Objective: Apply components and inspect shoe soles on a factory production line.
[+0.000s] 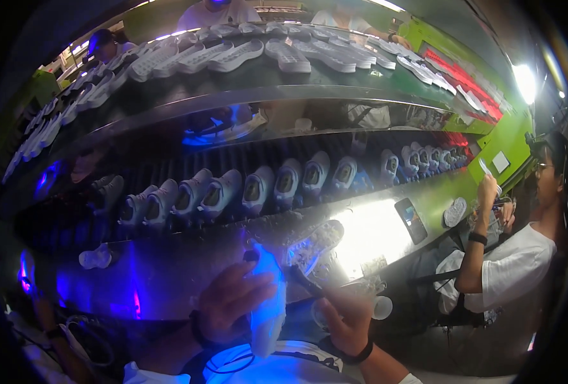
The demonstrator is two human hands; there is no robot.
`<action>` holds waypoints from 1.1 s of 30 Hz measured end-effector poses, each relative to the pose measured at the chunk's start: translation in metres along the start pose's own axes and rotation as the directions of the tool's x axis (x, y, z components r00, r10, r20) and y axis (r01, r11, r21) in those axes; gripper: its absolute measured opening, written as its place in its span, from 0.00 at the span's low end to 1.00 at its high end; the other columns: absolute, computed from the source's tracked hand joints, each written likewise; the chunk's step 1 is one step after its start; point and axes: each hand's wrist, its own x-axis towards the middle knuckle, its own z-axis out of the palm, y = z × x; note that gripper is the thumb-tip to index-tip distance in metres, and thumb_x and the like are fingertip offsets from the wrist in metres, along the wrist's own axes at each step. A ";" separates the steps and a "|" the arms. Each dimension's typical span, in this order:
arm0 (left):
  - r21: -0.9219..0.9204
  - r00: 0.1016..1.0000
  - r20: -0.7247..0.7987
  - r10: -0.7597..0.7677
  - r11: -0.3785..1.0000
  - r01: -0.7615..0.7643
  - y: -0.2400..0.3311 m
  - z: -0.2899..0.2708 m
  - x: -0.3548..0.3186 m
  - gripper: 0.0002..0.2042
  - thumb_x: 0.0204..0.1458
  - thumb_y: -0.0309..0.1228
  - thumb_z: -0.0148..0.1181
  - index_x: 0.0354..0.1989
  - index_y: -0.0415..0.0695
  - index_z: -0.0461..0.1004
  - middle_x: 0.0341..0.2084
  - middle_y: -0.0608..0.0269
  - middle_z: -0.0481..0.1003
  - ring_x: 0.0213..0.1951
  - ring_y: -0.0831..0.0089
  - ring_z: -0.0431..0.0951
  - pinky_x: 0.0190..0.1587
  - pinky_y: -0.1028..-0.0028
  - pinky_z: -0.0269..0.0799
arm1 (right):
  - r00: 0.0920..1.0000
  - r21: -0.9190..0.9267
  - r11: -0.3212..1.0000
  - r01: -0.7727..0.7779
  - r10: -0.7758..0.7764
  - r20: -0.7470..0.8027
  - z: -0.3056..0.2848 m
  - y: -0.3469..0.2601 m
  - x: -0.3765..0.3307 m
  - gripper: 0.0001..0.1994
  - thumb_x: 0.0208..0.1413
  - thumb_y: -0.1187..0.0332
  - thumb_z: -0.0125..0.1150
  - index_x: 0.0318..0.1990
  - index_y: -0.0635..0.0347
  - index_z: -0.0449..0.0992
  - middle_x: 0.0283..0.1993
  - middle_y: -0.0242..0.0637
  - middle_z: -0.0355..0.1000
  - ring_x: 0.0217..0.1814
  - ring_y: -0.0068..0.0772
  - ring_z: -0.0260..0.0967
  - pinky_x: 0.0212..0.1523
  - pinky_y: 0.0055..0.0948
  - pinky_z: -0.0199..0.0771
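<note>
Upright in front of me stands a white shoe sole (268, 313), lit blue along its length. My left hand (229, 301) is closed on its left side, fingers against it. To the right, my right hand (349, 320) is closed around a slim, dark-handled tool (308, 283) that points up and left toward the sole; motion blurs it and its tip cannot be made out. Just beyond both hands, a pale sole (316, 244) with a patterned underside lies on the metal bench (175, 275).
Rows of shoes (256, 189) stand on a conveyor behind the bench, with many white soles (236, 56) on the belt above. A phone (411, 219) lies right of a bright light panel (364, 233). A co-worker (520, 249) sits at right; a small whitish object (96, 257) lies left.
</note>
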 end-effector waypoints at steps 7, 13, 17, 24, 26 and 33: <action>0.017 0.999 -0.025 0.025 1.000 -0.024 -0.005 0.004 -0.001 0.17 0.56 0.35 0.66 0.53 0.46 0.84 0.55 0.55 0.81 0.59 0.48 0.78 0.62 0.51 0.75 | 1.000 0.023 1.000 0.009 -0.009 0.010 -0.002 -0.006 -0.006 0.09 0.62 0.71 0.66 0.45 0.69 0.83 0.28 0.40 0.76 0.26 0.31 0.72 0.28 0.29 0.68; 0.061 0.999 0.034 0.039 0.997 -0.041 -0.007 -0.001 -0.004 0.17 0.56 0.34 0.65 0.54 0.48 0.84 0.57 0.57 0.80 0.61 0.49 0.77 0.64 0.51 0.74 | 0.997 -0.192 0.979 0.073 -0.079 -0.021 -0.001 -0.016 0.011 0.10 0.61 0.72 0.69 0.47 0.67 0.82 0.28 0.43 0.75 0.22 0.36 0.72 0.24 0.30 0.68; 0.087 0.998 0.048 0.037 0.995 -0.041 -0.014 -0.003 0.001 0.22 0.46 0.33 0.78 0.51 0.44 0.82 0.52 0.51 0.81 0.57 0.44 0.80 0.60 0.49 0.76 | 0.989 0.095 0.994 -0.052 0.039 0.141 -0.006 -0.011 -0.002 0.11 0.62 0.73 0.68 0.48 0.70 0.82 0.28 0.43 0.76 0.24 0.32 0.72 0.26 0.29 0.68; 0.093 0.999 0.018 -0.046 0.995 0.044 -0.017 0.000 0.007 0.19 0.60 0.39 0.61 0.56 0.46 0.83 0.56 0.53 0.80 0.60 0.49 0.78 0.64 0.52 0.72 | 0.983 0.199 0.973 -0.115 0.082 0.167 -0.003 -0.008 -0.015 0.11 0.61 0.73 0.68 0.46 0.72 0.82 0.28 0.44 0.76 0.24 0.33 0.72 0.27 0.30 0.68; 0.117 0.997 0.032 -0.065 0.991 0.061 -0.014 -0.001 0.010 0.18 0.57 0.35 0.64 0.55 0.45 0.83 0.55 0.53 0.81 0.59 0.49 0.79 0.63 0.53 0.74 | 0.995 0.160 0.986 -0.048 0.033 0.095 0.000 -0.010 -0.017 0.11 0.60 0.73 0.68 0.46 0.73 0.82 0.28 0.44 0.76 0.24 0.32 0.72 0.28 0.29 0.68; 0.158 0.995 -0.041 -0.091 0.983 0.096 -0.013 0.001 0.021 0.23 0.45 0.26 0.70 0.54 0.44 0.83 0.53 0.54 0.82 0.54 0.52 0.81 0.59 0.56 0.77 | 0.997 0.191 0.980 0.059 -0.068 0.042 0.014 0.001 -0.026 0.11 0.59 0.75 0.67 0.46 0.73 0.82 0.27 0.43 0.75 0.24 0.31 0.71 0.27 0.28 0.67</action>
